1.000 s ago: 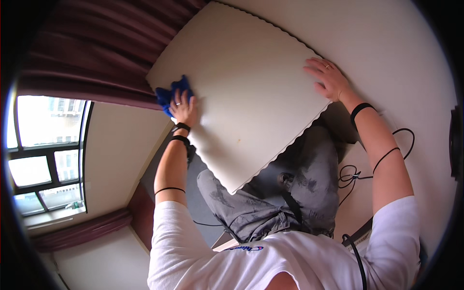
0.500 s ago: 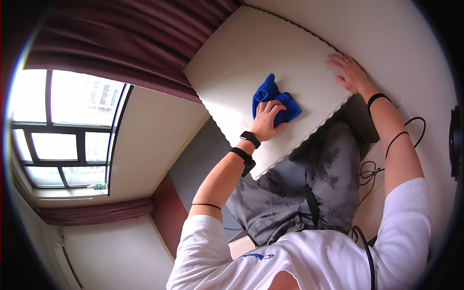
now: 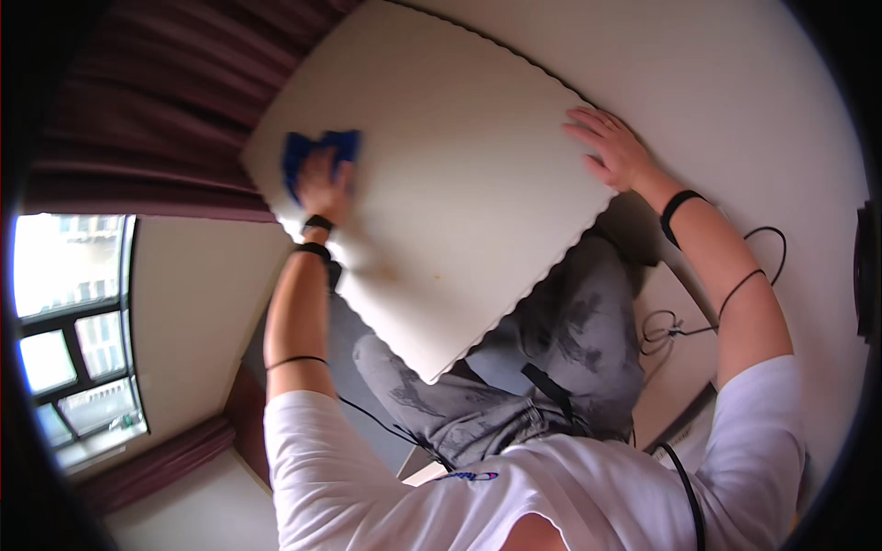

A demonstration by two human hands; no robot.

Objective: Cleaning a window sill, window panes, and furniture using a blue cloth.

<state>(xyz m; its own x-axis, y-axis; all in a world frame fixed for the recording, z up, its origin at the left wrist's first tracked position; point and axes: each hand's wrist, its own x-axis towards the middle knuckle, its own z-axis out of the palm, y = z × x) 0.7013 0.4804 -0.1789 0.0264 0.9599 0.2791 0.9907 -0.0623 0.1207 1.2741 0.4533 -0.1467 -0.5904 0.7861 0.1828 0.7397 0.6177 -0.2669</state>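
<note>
A crumpled blue cloth [image 3: 296, 158] lies near the left edge of a pale tabletop [image 3: 441, 138] with a scalloped rim. My left hand [image 3: 323, 186] presses down on it and grips it, slightly smeared by motion. At the opposite side, my right hand [image 3: 608, 147] rests flat at the tabletop's right edge, fingers stretched out and holding nothing. A small brownish speck [image 3: 437, 275] shows on the surface towards the near corner.
Purple curtains [image 3: 165, 119] hang against the far left of the tabletop. A window [image 3: 78, 312] stands at the left, and a pale wall [image 3: 726, 101] runs along the right. My legs [image 3: 588, 331] are by the near edge; a black cable [image 3: 657, 331] lies at the right.
My left hand has moved the blue cloth from near the middle of the tabletop to its far left. My right hand stays at the right edge. The view has shifted.
</note>
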